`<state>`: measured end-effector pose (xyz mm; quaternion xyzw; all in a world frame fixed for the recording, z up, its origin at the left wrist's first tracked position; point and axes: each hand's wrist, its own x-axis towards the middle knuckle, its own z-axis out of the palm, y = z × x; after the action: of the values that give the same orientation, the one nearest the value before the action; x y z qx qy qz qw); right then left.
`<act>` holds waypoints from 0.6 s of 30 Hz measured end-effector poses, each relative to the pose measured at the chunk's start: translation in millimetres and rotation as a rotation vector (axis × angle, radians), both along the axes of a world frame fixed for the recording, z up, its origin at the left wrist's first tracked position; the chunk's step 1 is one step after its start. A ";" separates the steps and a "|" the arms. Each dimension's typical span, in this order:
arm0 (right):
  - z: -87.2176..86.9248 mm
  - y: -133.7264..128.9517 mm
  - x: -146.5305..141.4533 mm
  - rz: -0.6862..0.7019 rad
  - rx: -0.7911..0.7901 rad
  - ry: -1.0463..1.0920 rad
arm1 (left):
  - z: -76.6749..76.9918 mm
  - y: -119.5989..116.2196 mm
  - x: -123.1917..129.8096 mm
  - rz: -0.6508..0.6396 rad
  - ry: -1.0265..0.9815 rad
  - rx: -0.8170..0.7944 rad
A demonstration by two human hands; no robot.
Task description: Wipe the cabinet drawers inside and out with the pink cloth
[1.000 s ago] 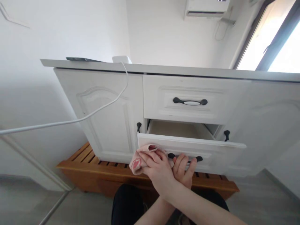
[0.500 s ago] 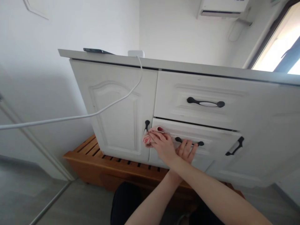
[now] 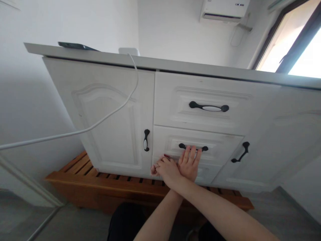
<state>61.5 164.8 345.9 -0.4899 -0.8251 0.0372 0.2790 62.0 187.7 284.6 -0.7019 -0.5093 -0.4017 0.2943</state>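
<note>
The person's forearms cross in front of the white cabinet, the right one over the left. The right hand (image 3: 169, 172) has reached across and has a pink cloth (image 3: 153, 170) bunched under its curled fingers, low against the left part of the drawer fronts. Just beside it, the left hand (image 3: 188, 165) isn't clenched: its fingers lie nearly straight over the dark handle (image 3: 205, 148) of the middle drawer (image 3: 222, 144), which sits closed. Whether the thumb hooks anything, I can't tell from here.

To my eye, crossed wrists make this awkward. The left palm would do best flat and centred on the handle, so that the drawer front stays square, with the fingertips clear of the seam above. The right hand wants the cloth spread under the finger pads and its loose edge tucked in, away from the gaps between the fronts. Light, even pressure should suit the moulded panel, and uncrossing the arms would free both wrists.

Above the hands is the upper drawer (image 3: 164, 100); farther up, on the worktop (image 3: 175, 63), a white box (image 3: 125, 51) trails a cable (image 3: 100, 122). Well beyond them, the air conditioner (image 3: 223, 10) bears a small dark marking, too small to read. I can make out no brand or label anywhere.
</note>
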 end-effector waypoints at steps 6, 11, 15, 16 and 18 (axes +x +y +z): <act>40.5 25.0 -22.1 0.265 0.690 -0.283 | -6.4 8.7 3.2 -0.007 0.026 -0.030; 78.7 73.1 -13.9 0.437 0.779 -0.473 | -19.3 -13.4 9.9 -0.074 -0.054 -0.139; 82.0 82.9 29.4 0.447 0.767 -0.505 | -76.1 -61.6 3.1 -0.044 -0.001 -0.245; 81.0 81.7 43.9 0.419 0.764 -0.490 | -96.2 -76.1 -1.3 -0.022 0.014 -0.277; 78.3 77.8 76.1 0.362 0.754 -0.466 | -137.3 -105.0 -11.9 -0.027 0.092 -0.363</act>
<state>137.6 242.6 424.3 -0.1984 -0.8936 -0.3276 0.2339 50.1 82.7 147.3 -0.7680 -0.5500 -0.2745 0.1801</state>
